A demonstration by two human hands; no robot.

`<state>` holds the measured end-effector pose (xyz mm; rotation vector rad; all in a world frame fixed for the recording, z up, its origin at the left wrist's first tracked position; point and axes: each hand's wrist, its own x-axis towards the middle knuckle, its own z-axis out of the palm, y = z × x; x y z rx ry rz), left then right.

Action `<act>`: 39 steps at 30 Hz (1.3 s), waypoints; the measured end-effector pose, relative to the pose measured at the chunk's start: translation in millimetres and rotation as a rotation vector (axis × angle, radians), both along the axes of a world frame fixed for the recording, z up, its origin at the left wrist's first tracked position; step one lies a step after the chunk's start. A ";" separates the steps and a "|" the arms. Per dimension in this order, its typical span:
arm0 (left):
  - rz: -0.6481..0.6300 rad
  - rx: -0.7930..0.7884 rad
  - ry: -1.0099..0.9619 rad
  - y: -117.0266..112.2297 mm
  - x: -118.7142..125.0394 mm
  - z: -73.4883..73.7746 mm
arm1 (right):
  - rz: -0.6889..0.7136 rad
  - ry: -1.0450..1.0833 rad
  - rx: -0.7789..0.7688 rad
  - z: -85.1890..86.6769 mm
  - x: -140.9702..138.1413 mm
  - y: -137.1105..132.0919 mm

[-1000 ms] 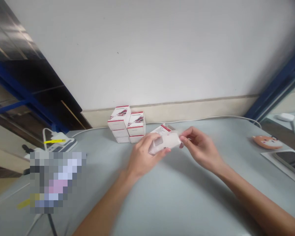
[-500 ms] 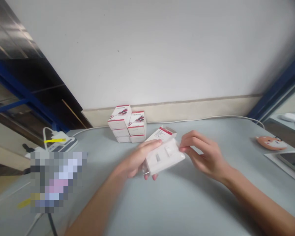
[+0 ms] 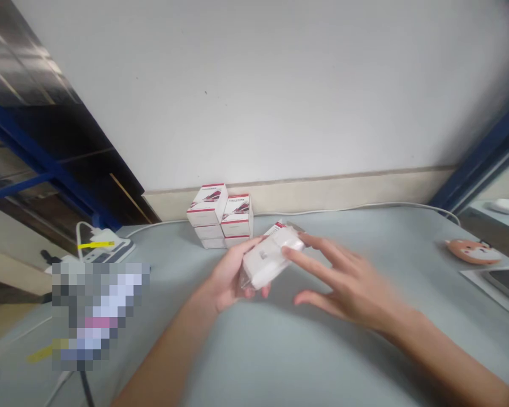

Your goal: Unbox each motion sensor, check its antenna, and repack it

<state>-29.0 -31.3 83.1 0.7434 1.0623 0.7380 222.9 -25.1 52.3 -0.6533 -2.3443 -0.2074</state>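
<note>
A white boxy item in a clear plastic bag (image 3: pixel 265 263) rests in my left hand (image 3: pixel 231 274), whose fingers wrap under and around it. The item's kind does not show. My right hand (image 3: pixel 348 277) is beside its right end with fingers spread, the index fingertip on or close to the wrapped surface. Partly hidden behind the item lies a red-and-white carton (image 3: pixel 275 228) on the table.
Several small white cartons with red edges (image 3: pixel 207 206) stand stacked near the wall. A power strip (image 3: pixel 114 249) with plugs is at the left. An orange animal-faced pouch (image 3: pixel 473 251) and a dark phone-like device (image 3: pixel 507 282) lie at the right. A white cable (image 3: pixel 343 208) runs along the wall.
My right fingers have let go of the wrapped item's right edge and spread out over it. The item has turned in my left hand, which still holds it.
</note>
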 end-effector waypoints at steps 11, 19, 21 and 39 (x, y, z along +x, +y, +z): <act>-0.156 0.243 -0.368 -4.8 7.3 4.4 | -0.184 0.411 -0.297 -22.8 -12.8 13.2; 0.228 1.024 1.077 2.3 13.5 -35.9 | -0.340 0.878 -0.818 -24.0 3.3 40.4; 0.043 1.034 1.224 2.7 12.4 -46.3 | -0.369 0.863 -0.852 -27.2 8.3 46.7; 0.103 1.441 1.076 7.7 18.4 -74.4 | -0.400 0.786 -0.903 -9.5 8.5 40.9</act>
